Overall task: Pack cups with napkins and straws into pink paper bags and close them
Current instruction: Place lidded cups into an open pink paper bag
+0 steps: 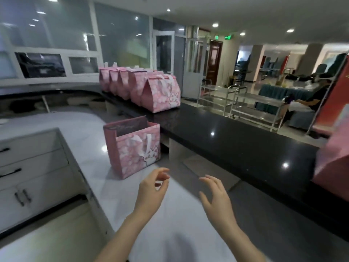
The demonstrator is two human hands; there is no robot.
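Both hands, left (151,190) and right (215,197), spread empty near the open bag (134,148); seemingly unfilled, it could tip if bumped.

Two bare forearms enter from the bottom edge, each ending in a bare hand. The left hand (151,193) and the right hand (217,197) wear no gloves, rings, bracelets or watch that can be seen. The wrists are slim and the fingers (208,181) long and slender. The fingernails look short and unpainted (the picture is too soft to be sure). No sleeve shows on either arm up to the frame edge.
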